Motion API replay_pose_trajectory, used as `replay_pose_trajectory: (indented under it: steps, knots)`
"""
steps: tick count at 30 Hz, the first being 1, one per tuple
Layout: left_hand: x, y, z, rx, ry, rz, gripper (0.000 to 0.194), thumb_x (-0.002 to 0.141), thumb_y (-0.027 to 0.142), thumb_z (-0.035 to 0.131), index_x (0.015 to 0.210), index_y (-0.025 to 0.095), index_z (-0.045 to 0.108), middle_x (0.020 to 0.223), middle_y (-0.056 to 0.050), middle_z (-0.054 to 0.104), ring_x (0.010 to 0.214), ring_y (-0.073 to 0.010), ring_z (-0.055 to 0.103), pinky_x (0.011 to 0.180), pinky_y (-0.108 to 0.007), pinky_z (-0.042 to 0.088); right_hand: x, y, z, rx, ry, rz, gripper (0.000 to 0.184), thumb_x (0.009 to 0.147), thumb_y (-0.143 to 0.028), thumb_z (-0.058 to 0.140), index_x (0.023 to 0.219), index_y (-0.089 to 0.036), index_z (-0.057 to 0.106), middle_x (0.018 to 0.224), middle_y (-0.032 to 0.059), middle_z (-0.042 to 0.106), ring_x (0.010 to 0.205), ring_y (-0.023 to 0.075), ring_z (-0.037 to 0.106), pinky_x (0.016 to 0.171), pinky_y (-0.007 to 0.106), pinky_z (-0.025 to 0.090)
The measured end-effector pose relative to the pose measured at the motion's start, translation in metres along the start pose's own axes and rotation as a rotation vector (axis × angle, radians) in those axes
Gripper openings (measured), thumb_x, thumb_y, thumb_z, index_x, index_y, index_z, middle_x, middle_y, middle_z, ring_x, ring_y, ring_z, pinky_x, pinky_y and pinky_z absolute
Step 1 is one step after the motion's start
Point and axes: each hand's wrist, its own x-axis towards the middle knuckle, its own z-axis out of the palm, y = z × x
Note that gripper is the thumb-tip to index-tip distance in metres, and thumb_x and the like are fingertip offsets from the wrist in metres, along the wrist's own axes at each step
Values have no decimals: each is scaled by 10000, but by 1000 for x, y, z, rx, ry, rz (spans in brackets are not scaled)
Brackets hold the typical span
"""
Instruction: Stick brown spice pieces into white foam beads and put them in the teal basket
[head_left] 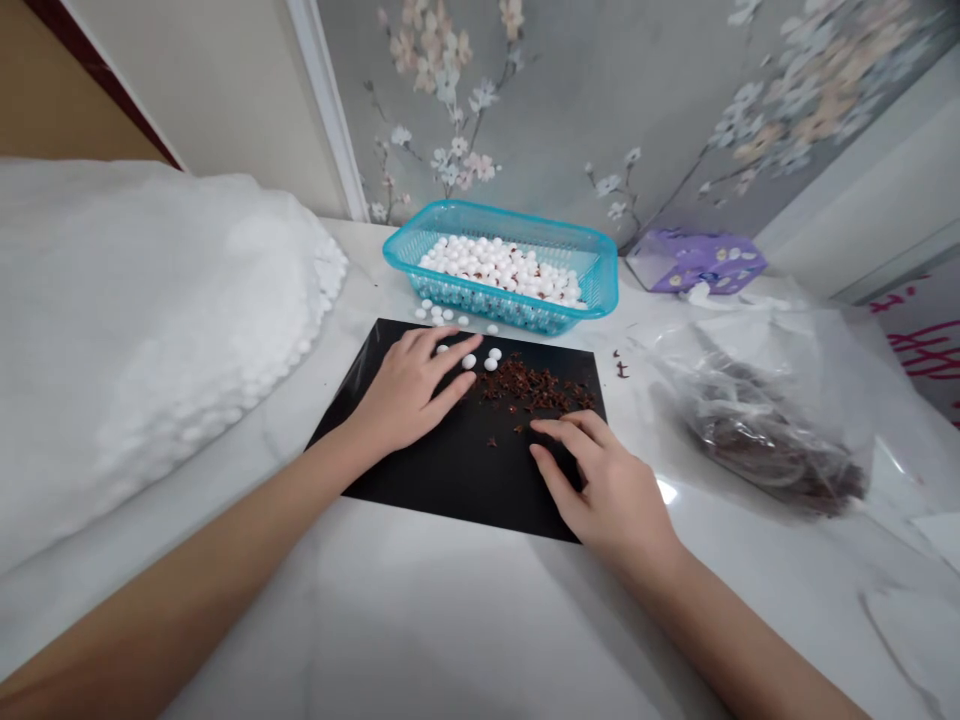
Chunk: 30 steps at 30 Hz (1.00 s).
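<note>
My left hand (409, 388) lies over the far left of a black mat (450, 470), its fingers apart beside a few small white balls (491, 363). Some of the balls are partly hidden by those fingers. A loose heap of small dark brown pieces (532, 385) is spread between my two hands. At the mat's right side my right hand (600, 475) has its thumb and index finger apart, with no object visible between them. Its index fingertip is close to a single brown piece (518, 429) at the near edge of the heap.
Behind the mat, a blue plastic basket (600, 280) holds many white balls with brown bits on some. A big bag of white balls (187, 320) fills the left. On the right are a clear bag of brown pieces (772, 440) and a purple tissue pack (701, 260).
</note>
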Motion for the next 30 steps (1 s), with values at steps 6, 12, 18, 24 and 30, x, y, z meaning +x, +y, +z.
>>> replay_pose_trajectory:
  steps: [6,12,18,24,30]
  knots:
    - [-3,1,4,18,-136,233,435,930,377,303,1324,236,423,1400,-71,418,1296,-240,310,1073,-516,137,1,1,0,-12,21,-18,233,865,-295,450,996,-209,624,961,28,603,527,99,563,459,242,425]
    - [-1,1,5,-7,-74,207,356,934,305,304,1121,192,586,1197,-54,604,1156,-203,465,1067,-479,157,0,-1,-6,68,-5,-23,238,784,-172,447,953,-188,615,923,15,608,417,62,452,415,229,400]
    - [-3,5,6,2,-47,179,385,939,296,285,1257,189,473,1298,-63,530,1224,-200,411,1073,-454,156,0,1,-3,75,-11,-5,196,787,-187,458,911,-198,610,910,3,609,445,71,457,441,232,408]
    - [-4,6,8,26,-136,197,435,940,367,273,1318,204,411,1346,-66,487,1287,-222,336,1081,-510,85,0,3,0,77,1,-5,165,811,-197,463,891,-205,608,904,-4,619,493,85,492,477,239,410]
    - [-2,6,6,3,-4,191,296,918,325,363,1048,198,596,1045,-44,654,1081,-200,512,1059,-468,177,0,5,-2,136,6,26,151,845,-214,459,844,-211,610,850,-11,630,525,92,514,516,237,418]
